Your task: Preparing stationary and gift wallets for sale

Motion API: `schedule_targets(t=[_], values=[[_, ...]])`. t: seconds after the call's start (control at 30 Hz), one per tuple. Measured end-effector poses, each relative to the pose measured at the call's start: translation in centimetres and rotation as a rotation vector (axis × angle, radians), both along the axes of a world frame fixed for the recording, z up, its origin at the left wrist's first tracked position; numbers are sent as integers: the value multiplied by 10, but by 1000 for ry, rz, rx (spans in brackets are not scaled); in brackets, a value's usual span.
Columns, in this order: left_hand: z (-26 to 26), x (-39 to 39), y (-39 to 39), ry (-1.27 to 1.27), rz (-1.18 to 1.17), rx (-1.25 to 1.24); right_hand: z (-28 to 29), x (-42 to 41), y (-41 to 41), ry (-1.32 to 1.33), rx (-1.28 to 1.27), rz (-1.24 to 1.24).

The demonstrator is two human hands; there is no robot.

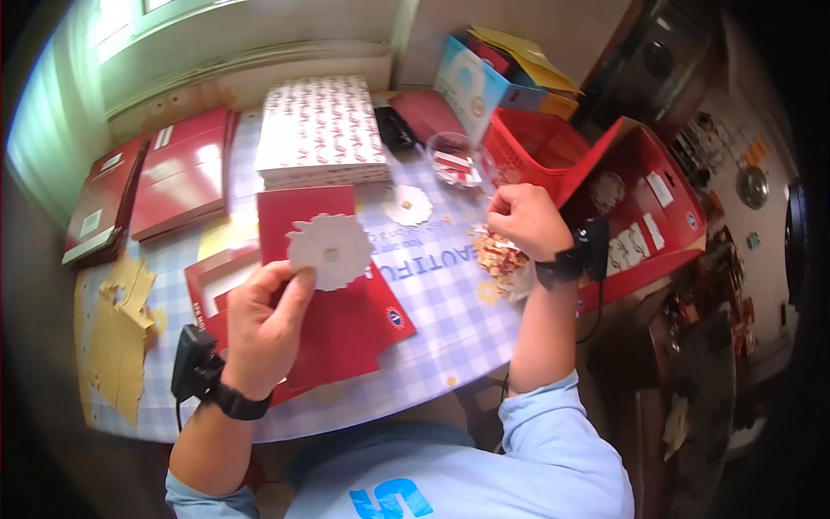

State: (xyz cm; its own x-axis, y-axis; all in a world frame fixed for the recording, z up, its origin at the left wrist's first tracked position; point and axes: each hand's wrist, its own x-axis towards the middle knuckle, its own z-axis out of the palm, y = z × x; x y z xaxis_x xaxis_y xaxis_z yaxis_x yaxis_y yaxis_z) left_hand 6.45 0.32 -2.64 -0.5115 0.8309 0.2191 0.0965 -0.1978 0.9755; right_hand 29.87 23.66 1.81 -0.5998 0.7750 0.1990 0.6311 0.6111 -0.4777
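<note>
Between thumb and fingers, my left hand holds a white scalloped paper disc by its lower left edge. A small tan square sits at the disc's centre. Under it on the table lie flat red cardboard pieces, one with a cut-out window. My right hand is raised with curled fingers over a heap of small tan and red scraps; whether it pinches something small cannot be told. A similar white disc lies between the hands, near a clear plastic tub holding red and white pieces.
Red folded boxes and a patterned white stack stand along the back. Torn brown cardboard lies at left. A red basket, a blue carton and an open red box stand at right.
</note>
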Motion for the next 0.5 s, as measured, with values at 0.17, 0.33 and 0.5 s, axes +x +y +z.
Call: schedule_targets(t=[0.17,0.33,0.5], values=[[1,-1,0,-12,-35,6,-5,3,7,-38,-39,-54],[3,0,0,-18,-34,11,-9,2,5,-14,-44,-14],[2,0,-1,-29,-32,23,-11,-4,4,-54,-8,-48]])
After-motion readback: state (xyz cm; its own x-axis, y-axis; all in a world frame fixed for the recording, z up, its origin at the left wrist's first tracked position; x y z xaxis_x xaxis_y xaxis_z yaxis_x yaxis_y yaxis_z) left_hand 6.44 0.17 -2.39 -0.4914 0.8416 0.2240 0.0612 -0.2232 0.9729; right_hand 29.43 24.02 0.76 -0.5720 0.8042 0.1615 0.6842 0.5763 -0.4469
